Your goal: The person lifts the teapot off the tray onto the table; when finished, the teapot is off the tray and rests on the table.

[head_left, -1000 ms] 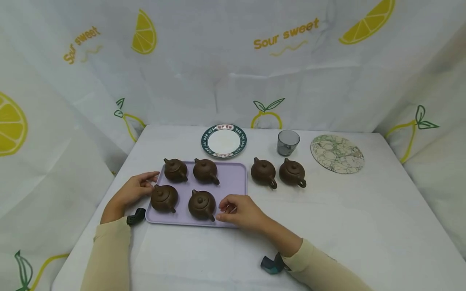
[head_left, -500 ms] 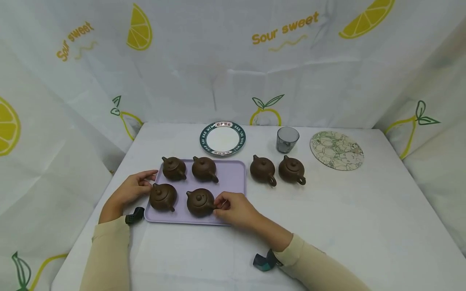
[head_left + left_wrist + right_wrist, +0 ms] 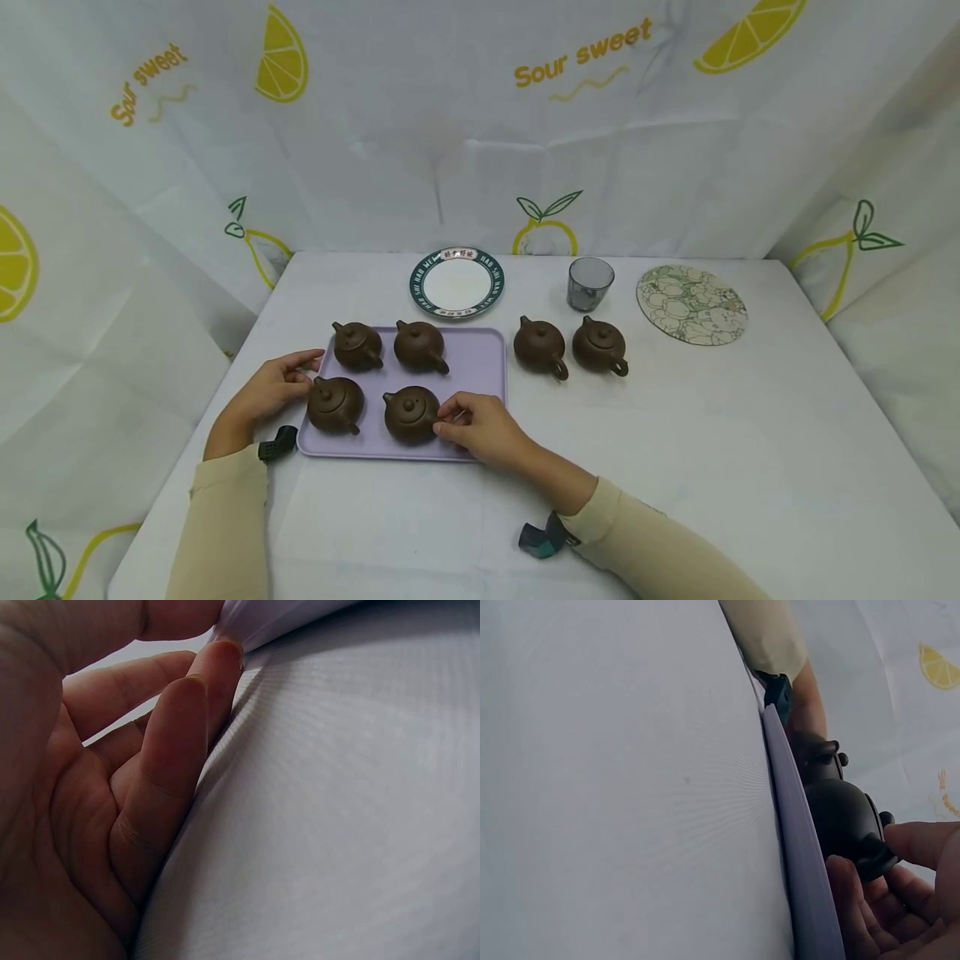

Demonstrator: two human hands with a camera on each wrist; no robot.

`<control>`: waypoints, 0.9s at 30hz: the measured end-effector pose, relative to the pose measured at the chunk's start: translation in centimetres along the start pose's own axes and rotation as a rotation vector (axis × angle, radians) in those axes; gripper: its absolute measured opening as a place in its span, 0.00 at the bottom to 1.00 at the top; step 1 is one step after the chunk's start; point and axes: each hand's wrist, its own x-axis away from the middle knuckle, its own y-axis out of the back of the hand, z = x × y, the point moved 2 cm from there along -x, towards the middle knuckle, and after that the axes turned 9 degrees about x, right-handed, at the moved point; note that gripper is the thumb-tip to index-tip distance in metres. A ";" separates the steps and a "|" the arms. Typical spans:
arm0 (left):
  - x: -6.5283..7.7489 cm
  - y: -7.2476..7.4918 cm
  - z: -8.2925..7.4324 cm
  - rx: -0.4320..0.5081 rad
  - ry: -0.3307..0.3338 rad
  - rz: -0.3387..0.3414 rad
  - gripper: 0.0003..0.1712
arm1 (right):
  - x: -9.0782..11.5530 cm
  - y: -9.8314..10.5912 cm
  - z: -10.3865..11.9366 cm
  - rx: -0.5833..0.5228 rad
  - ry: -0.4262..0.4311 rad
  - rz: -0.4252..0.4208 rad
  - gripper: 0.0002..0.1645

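Four brown teapots stand on a lilac tray (image 3: 480,358), two behind and two in front. My right hand (image 3: 483,429) pinches the handle of the front right teapot (image 3: 409,414). The right wrist view shows the thumb (image 3: 919,841) at the top of that handle and the fingers curled around below it. At the tray's left side, my left hand (image 3: 264,393) holds the rim, close to the front left teapot (image 3: 335,405). Its fingertips meet the lilac edge (image 3: 281,616) in the left wrist view. The back left teapot (image 3: 357,346) and back right teapot (image 3: 420,346) stand untouched.
Right of the tray are two more brown teapots (image 3: 539,346) side by side. Behind them stand a grey glass (image 3: 588,285) and a round patterned mat (image 3: 692,305). A green-rimmed plate (image 3: 457,283) lies beyond the tray. A printed curtain (image 3: 360,167) borders the white table.
My right hand has moved left onto the front right teapot's handle and taken hold of it. That teapot has turned slightly, its handle now pointing more to the right. The left hand keeps its place.
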 end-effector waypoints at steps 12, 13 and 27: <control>0.6 -0.5 -2.1 0.052 -0.033 0.027 0.34 | 0.5 1.0 0.2 0.044 -0.012 -0.138 0.04; 0.6 -0.6 -2.3 0.049 -0.031 0.028 0.34 | 0.6 1.3 0.2 0.037 -0.005 -0.148 0.04; 0.7 -0.7 -2.5 0.075 -0.035 0.026 0.33 | 3.1 8.2 -0.7 0.007 -0.046 -0.258 0.07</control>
